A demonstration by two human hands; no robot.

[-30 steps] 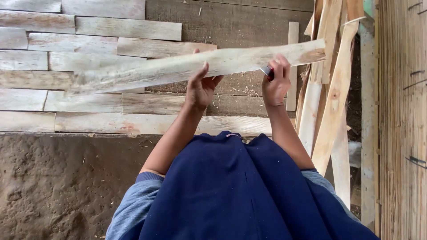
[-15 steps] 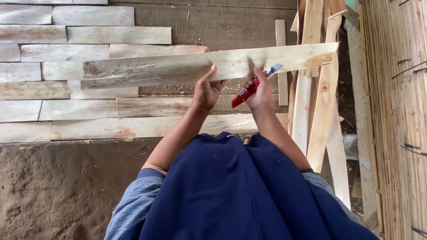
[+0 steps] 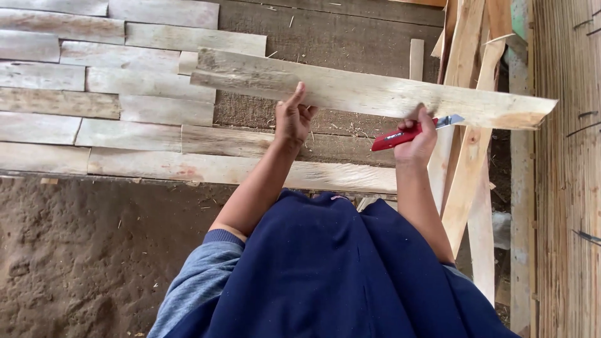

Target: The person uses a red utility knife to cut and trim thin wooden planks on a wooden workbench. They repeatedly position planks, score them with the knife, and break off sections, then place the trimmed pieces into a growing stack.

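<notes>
Holding a long pale board (image 3: 375, 94) up in front of me, I have my left hand (image 3: 293, 119) closed on its lower edge, thumb up against the near face and the fingers curled behind, so the grip is pinching the wood. From that grip the board runs a short way out to the left and much farther off to the right, tilting slightly down toward its right end. My right hand (image 3: 416, 139) sits well along from the left one, just under the same edge, wrapped tight around a red knife (image 3: 407, 133). The blade pokes out past my fingers and lies against the board's lower edge. Beyond the left hand, a row of short planks (image 3: 94, 106) lies flat on the ground, side by side. Past the right hand, several narrow slats (image 3: 466, 181) lean upright against a pale wall (image 3: 566, 200). Below both wrists hangs my dark blue apron (image 3: 332, 275).
</notes>
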